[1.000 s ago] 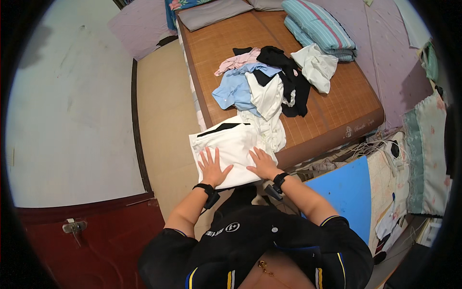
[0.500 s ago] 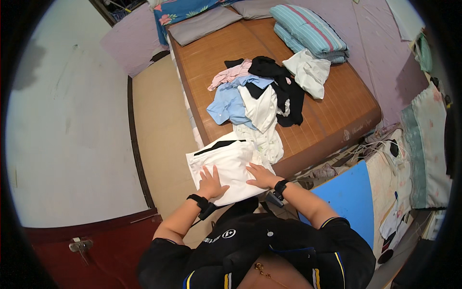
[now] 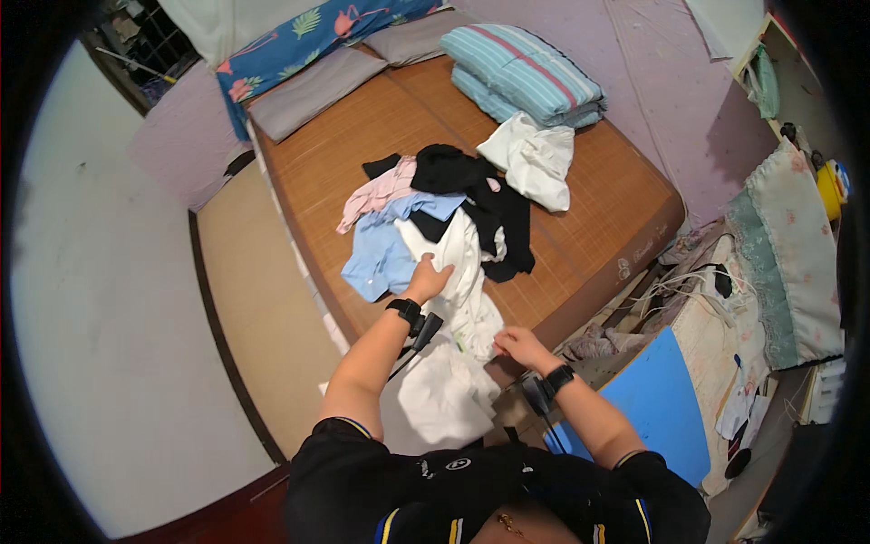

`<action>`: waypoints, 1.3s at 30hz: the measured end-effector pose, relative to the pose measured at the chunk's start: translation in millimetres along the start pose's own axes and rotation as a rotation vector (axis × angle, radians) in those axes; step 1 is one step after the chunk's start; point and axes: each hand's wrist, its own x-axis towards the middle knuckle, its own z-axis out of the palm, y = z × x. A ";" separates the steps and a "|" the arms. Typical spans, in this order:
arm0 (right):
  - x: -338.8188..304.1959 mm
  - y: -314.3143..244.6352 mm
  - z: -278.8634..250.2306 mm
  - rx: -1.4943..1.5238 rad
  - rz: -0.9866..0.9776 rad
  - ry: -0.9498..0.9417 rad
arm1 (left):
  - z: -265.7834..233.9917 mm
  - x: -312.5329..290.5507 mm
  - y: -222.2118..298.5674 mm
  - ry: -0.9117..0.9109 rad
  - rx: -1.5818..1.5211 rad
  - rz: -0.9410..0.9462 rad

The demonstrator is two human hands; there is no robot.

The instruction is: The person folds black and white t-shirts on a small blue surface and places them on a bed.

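Note:
A long white garment [image 3: 467, 299] lies crumpled at the front of a loose pile on the bed, its near end hanging toward the bed's edge. On its upper part rests my left hand [image 3: 428, 279], thumb and fingers apart. My right hand [image 3: 526, 349] has its fingers closed at the garment's lower right edge. Closest to my body, a white cloth piece [image 3: 444, 394] lies rumpled below both hands. Beside my left hand is a light blue shirt [image 3: 379, 258]; a pink garment [image 3: 382, 192] and black clothes [image 3: 453, 170] lie farther back.
Farther right on the bed mat [image 3: 589, 218] lies another white garment [image 3: 535, 159], before a folded striped blue quilt [image 3: 521, 72]. Grey pillows [image 3: 317, 91] line the far end. At right stand a blue board [image 3: 657, 408] and a surface strewn with white cables [image 3: 693, 295].
Both hands have left the flattened white cloth near my body and reached forward to the long white garment, the left one farther. The view has shifted, and the near cloth is now rumpled.

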 end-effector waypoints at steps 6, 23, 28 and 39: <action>-47.7 34.0 -48.5 0.216 0.229 0.227 | 57.4 97.9 -76.5 0.249 -0.721 -0.606; -23.3 -36.8 -33.3 -0.042 -0.141 0.278 | 60.6 -5.6 81.9 0.003 -0.490 0.114; -26.1 -88.3 -14.0 -0.414 -0.533 0.499 | 68.0 -75.3 124.0 0.022 -0.583 0.484; -147.5 -132.1 -74.0 0.456 -0.482 0.560 | 28.4 -134.8 172.5 0.025 -0.058 0.849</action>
